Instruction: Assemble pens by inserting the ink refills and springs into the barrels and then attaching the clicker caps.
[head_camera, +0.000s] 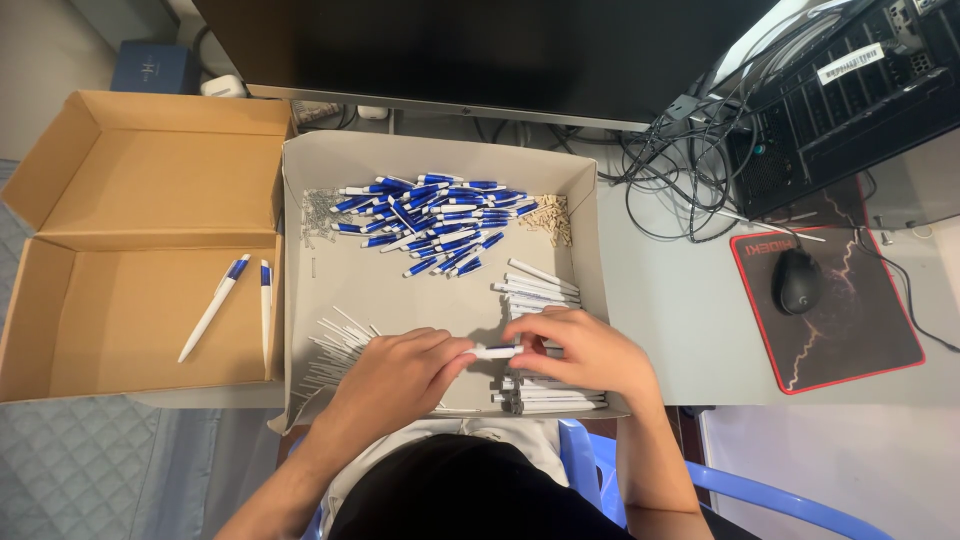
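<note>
We see a white pen barrel (497, 352) held level between both hands over the near end of a grey tray (350, 275). Our left hand (400, 372) pinches one end with fingers closed on it; our right hand (585, 350) clamps the other end. Just under the right hand lie stacked white barrels (545, 285); beside the left, thin refills (335, 345). Farther off sit blue pen tops (430, 220), and a cardboard box (140, 160) holding two finished pens (240, 305).
</note>
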